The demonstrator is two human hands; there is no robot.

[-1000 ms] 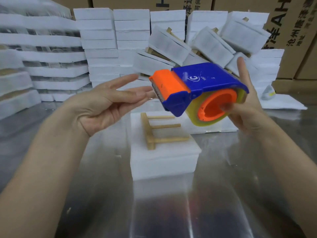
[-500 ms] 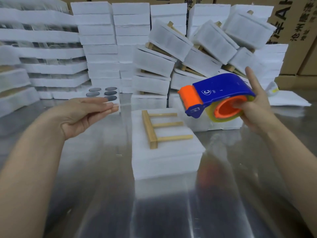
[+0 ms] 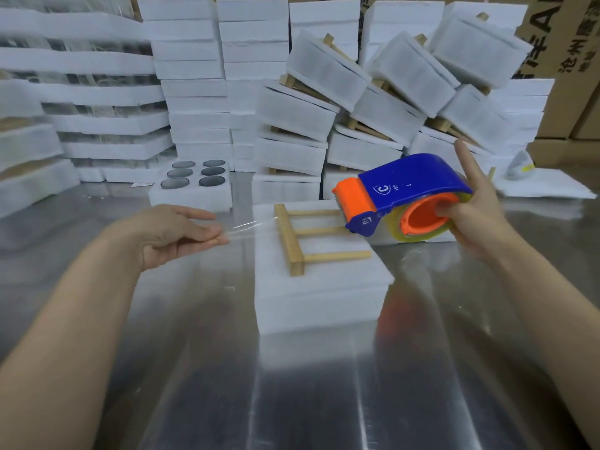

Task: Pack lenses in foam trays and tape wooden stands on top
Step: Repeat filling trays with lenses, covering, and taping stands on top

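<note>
Clear tape [image 3: 247, 227] pinched by left hand [image 3: 173, 233], right hand [image 3: 477, 217] gripping blue dispenser [image 3: 414, 180], forefinger straight

White foam tray [image 3: 324, 303], wooden stand [image 3: 290, 241] flat atop

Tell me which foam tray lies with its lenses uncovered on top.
The open tray behind the left hand: six dark lenses show, while the others have foam on top.

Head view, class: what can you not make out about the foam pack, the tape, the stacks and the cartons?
- Foam pack: head view; its closed top hides whether lenses are inside.
- Tape strip pinched by the left hand: clear film, edges barely show.
- Left stacks: blurred; what lies between the foam layers is unclear.
- Cartons: print cut by the top edge.
</note>
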